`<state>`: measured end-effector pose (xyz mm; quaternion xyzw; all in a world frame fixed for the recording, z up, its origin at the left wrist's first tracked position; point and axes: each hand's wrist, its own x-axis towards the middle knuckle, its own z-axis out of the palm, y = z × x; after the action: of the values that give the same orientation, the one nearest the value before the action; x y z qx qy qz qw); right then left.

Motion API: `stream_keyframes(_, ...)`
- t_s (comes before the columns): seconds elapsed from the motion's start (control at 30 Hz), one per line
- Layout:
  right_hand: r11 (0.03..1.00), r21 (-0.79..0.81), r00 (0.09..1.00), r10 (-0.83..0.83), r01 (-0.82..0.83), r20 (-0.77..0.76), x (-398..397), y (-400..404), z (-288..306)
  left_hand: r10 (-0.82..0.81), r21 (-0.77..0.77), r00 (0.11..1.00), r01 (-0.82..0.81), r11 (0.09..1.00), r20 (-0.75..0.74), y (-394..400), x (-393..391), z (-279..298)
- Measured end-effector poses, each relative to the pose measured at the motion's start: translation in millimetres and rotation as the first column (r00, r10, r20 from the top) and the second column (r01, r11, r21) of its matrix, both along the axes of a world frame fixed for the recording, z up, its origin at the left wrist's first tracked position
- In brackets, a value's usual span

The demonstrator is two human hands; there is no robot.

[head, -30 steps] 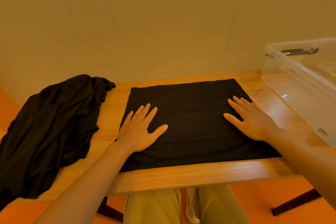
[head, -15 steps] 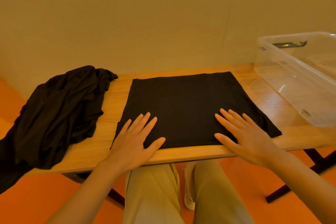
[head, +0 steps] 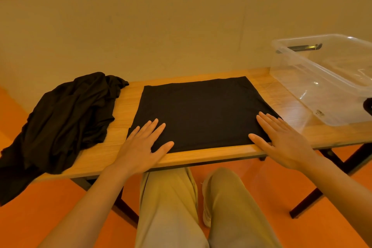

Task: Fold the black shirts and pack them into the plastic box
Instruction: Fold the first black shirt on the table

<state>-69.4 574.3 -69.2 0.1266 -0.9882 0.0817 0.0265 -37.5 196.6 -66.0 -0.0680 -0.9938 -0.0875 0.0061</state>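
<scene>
Both hands (head: 141, 147) (head: 281, 141) slid back; two shirts (head: 197, 112) (head: 64, 119), one box (head: 322, 78).

Nothing legible — only a small dark label on the clear plastic storage box's (head: 322, 94) near wall, too blurred to read.

bare table (head: 285, 104) between folded shirt (head: 199, 110) and plastic box (head: 326, 86).

A wooden table (head: 201, 157) stands on an orange floor (head: 60, 207) before a beige wall (head: 161, 36).
</scene>
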Motion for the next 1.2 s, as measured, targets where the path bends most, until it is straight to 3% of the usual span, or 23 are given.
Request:
stream_keyframes(0.13,0.999,-0.042,0.998,-0.025,0.022,-0.058,10.8,9.8,-1.5,-0.037,0.050,0.999,0.038,0.998,-0.023,-7.1,10.7,2.2)
stream_keyframes(0.27,0.991,-0.081,0.994,0.107,-0.110,-0.038,23.9,30.9,-0.6,-0.123,0.094,0.991,0.128,0.987,-0.061,-25.8,31.9,-1.1)
stream_keyframes(0.4,0.978,-0.063,0.977,0.196,-0.201,-0.080,30.9,44.7,-2.8,-0.183,0.093,0.958,0.208,0.974,-0.220,-45.7,52.2,-11.9)
stream_keyframes(0.53,0.965,-0.101,0.969,0.236,-0.243,-0.074,32.2,47.5,0.1,-0.180,0.153,0.929,0.238,0.959,-0.322,-48.5,63.2,-13.1)
stream_keyframes(0.63,0.942,-0.215,0.966,0.244,-0.257,-0.084,33.5,52.2,5.3,-0.171,0.143,0.906,0.243,0.959,-0.388,-53.0,69.1,-10.2)
stream_keyframes(0.8,0.898,-0.399,0.982,0.155,-0.186,-0.108,33.3,59.4,17.2,-0.012,0.255,0.890,0.144,0.956,-0.455,-69.8,80.4,4.6)
stream_keyframes(0.9,0.826,-0.551,0.992,0.123,-0.121,-0.034,31.6,56.1,33.6,0.148,0.461,0.924,0.034,0.887,-0.353,-74.2,80.2,14.7)
stream_keyframes(0.97,0.714,-0.697,0.990,0.133,-0.064,0.046,25.6,54.7,42.2,0.248,0.598,0.936,-0.052,0.800,-0.250,-73.8,75.5,23.1)
stream_keyframes(1.2,0.532,-0.842,0.992,0.032,0.089,0.125,-7.6,56.1,57.6,0.319,0.790,0.930,-0.054,0.611,-0.183,-69.4,44.6,47.9)
